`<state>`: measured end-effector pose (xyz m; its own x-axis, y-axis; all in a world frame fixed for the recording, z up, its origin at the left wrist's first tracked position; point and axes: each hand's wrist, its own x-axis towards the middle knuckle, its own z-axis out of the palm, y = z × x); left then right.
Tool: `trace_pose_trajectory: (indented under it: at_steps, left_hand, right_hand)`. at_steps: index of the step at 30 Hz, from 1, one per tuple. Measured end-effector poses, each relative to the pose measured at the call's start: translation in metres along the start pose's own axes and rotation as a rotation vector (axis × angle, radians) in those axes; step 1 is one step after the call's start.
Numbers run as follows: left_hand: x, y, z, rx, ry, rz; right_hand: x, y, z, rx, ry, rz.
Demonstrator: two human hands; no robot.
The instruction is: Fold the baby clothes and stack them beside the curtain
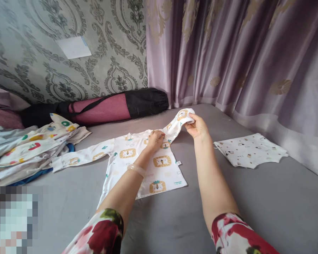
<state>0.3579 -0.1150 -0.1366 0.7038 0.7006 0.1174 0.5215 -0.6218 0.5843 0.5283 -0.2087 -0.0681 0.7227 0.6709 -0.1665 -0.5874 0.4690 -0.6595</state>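
A white long-sleeved child's shirt (pixel 140 176) with orange lion faces and small green leaf prints lies spread on the grey sheet. My right hand (pixel 197 127) pinches its right-side sleeve at the cuff, raising that end off the sheet. Over the shoulder on the same side, my left hand (pixel 156 139) presses down with curled fingers, gripping the cloth; the fingertips are partly hidden. The other sleeve (pixel 84 155) stretches flat to the left, its cuff near the clothes pile. A small tag sticks out at the shirt's right side seam.
Several clothes form a pile (pixel 29 148) on the left. A folded white printed garment (pixel 251 150) lies at right on the grey sheet (pixel 175 218). Behind, a pink and black long bag (pixel 103 107) rests along the patterned wall. Purple curtains (pixel 201 53) hang at back right.
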Motion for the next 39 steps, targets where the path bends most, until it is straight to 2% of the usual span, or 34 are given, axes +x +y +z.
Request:
trace_pose_trajectory:
  at_steps: [3, 9, 20, 24, 27, 31, 35, 39]
  left_hand:
    - [-0.002, 0.001, 0.005, 0.064, -0.005, 0.042]
    - [0.000, 0.006, 0.011, 0.223, -0.033, 0.004]
    - [0.020, 0.011, -0.007, 0.322, -0.234, -0.011]
    - [0.022, 0.012, -0.010, 0.285, -0.235, -0.031]
    - [0.014, 0.005, -0.014, 0.135, -0.183, -0.042]
    - [-0.013, -0.020, -0.028, -0.310, -0.056, -0.091]
    - [-0.045, -0.047, -0.046, -0.729, 0.136, -0.298]
    - [-0.065, -0.062, -0.054, -1.004, 0.233, -0.439]
  right_hand:
    - [0.000, 0.001, 0.002, -0.023, -0.016, -0.002]
    - [-0.010, 0.003, 0.011, -0.030, -0.015, 0.024]
    - [-0.029, 0.016, 0.031, -0.038, -0.066, 0.064]
    - [-0.030, 0.030, 0.037, -0.052, -0.072, 0.114]
    - [-0.031, 0.044, 0.039, -0.091, -0.069, 0.141]
    - [-0.035, 0.063, 0.042, -0.163, -0.089, 0.167]
    - [-0.041, 0.085, 0.044, -0.239, -0.123, 0.211]
    - [-0.044, 0.110, 0.042, -0.288, -0.118, 0.247]
